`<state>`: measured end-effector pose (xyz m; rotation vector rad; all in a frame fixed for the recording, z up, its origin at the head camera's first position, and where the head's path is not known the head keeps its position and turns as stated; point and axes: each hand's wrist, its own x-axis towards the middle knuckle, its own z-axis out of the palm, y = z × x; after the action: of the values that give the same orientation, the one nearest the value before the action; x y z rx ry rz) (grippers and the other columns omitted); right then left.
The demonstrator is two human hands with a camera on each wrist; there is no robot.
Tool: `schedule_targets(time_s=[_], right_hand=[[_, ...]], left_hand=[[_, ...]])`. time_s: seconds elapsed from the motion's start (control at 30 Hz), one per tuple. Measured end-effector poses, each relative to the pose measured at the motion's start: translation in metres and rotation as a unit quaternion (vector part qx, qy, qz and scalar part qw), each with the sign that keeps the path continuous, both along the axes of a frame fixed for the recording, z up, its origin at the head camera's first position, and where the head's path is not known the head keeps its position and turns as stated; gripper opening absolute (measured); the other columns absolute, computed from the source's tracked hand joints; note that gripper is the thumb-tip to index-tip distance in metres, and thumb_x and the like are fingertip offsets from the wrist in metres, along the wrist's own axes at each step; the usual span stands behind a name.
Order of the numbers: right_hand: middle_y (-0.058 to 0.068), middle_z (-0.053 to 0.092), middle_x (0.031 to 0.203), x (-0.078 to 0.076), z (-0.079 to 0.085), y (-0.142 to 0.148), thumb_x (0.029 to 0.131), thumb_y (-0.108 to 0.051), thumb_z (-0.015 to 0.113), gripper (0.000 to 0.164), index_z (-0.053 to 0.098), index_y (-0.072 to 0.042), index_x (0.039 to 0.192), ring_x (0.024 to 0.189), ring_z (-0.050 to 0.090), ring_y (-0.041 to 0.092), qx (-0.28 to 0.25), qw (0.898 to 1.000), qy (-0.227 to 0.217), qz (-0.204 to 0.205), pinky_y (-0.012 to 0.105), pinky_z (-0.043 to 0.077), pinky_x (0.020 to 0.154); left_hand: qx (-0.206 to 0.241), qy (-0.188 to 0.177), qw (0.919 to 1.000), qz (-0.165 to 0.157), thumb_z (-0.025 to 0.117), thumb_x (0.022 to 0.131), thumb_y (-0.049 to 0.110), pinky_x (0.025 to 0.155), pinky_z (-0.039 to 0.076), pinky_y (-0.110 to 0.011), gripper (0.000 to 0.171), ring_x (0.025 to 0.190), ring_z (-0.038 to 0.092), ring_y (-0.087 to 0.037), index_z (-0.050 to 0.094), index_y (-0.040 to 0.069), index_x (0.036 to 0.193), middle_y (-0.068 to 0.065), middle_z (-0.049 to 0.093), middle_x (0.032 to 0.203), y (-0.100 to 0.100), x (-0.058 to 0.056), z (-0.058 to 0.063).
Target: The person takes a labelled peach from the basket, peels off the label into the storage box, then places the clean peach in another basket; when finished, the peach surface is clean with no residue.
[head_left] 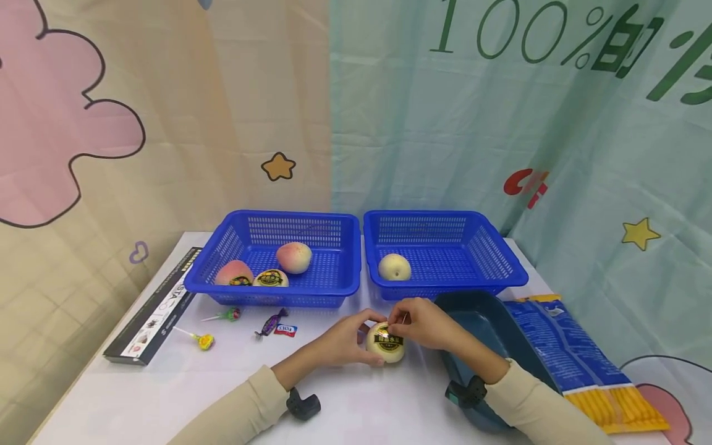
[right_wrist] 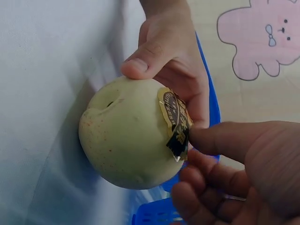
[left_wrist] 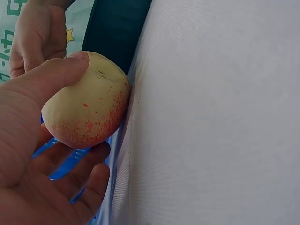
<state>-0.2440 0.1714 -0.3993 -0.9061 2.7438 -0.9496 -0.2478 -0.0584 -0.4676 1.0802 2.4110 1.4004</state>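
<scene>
A pale yellow peach (head_left: 384,354) with a red-speckled side stands on the white table in the head view. My left hand (head_left: 346,340) grips it from the left, thumb near its stem hollow in the left wrist view. A black-and-gold sticker (right_wrist: 176,117) is on the peach, and its lower end lifts off the skin in the right wrist view. My right hand (head_left: 425,324) pinches that sticker's edge between thumb and forefinger. The blue basket (head_left: 356,247) at the back left holds a pink peach (head_left: 293,257) and two stickered ones. Another blue basket (head_left: 500,272) holds a pale peach (head_left: 394,267).
Under my right forearm lies a dark teal tub (head_left: 484,315), beside a blue-and-yellow packet (head_left: 578,352). Lollipops (head_left: 205,341), a purple wrapped candy (head_left: 272,322) and a small red-and-blue candy (head_left: 286,330) lie left. A long black-and-white box (head_left: 152,309) is at the left edge.
</scene>
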Motion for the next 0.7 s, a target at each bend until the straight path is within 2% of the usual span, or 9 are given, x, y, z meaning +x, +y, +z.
schedule_targets(time_s=[0.2,0.37,0.53,0.7], right_hand=[[-0.008,0.060,0.072,0.002,0.002,0.000,0.090,-0.013,0.077,0.008,0.070,-0.012,0.086,0.065,0.055,0.009,-0.003,1.000,-0.020,-0.004,0.025,0.049,0.055],[-0.007,0.061,0.071,0.001,0.000,-0.001,0.091,-0.007,0.073,0.011,0.069,-0.012,0.082,0.064,0.054,0.010,-0.018,0.999,-0.040,-0.005,0.024,0.047,0.054],[-0.004,0.063,0.076,0.001,0.001,0.001,0.095,-0.005,0.067,0.012,0.068,-0.012,0.085,0.068,0.054,0.012,-0.032,0.997,-0.068,0.000,0.025,0.047,0.056],[0.000,0.062,0.083,0.006,0.018,0.012,0.101,-0.010,0.064,0.010,0.067,-0.010,0.091,0.076,0.055,0.016,-0.067,0.993,-0.091,0.030,0.026,0.049,0.065]], left_hand=[[-0.012,0.013,0.9998,0.012,0.093,0.074,0.030,0.082,0.053,-0.028,0.067,0.102,0.063,-0.008,0.057,0.020,0.130,0.004,0.064,0.126,0.000,0.001,0.002],[-0.009,0.011,0.9998,0.012,0.093,0.074,0.029,0.081,0.054,-0.029,0.068,0.103,0.063,-0.011,0.056,0.020,0.130,0.005,0.063,0.130,0.001,0.002,0.001],[-0.008,0.003,0.9999,0.010,0.093,0.075,0.030,0.082,0.054,-0.030,0.067,0.103,0.063,-0.012,0.056,0.021,0.130,0.005,0.063,0.131,0.000,0.001,-0.001],[0.005,-0.018,0.9998,0.012,0.091,0.077,0.027,0.081,0.052,-0.030,0.065,0.099,0.065,-0.013,0.056,0.018,0.131,0.002,0.066,0.124,-0.002,0.000,-0.001]])
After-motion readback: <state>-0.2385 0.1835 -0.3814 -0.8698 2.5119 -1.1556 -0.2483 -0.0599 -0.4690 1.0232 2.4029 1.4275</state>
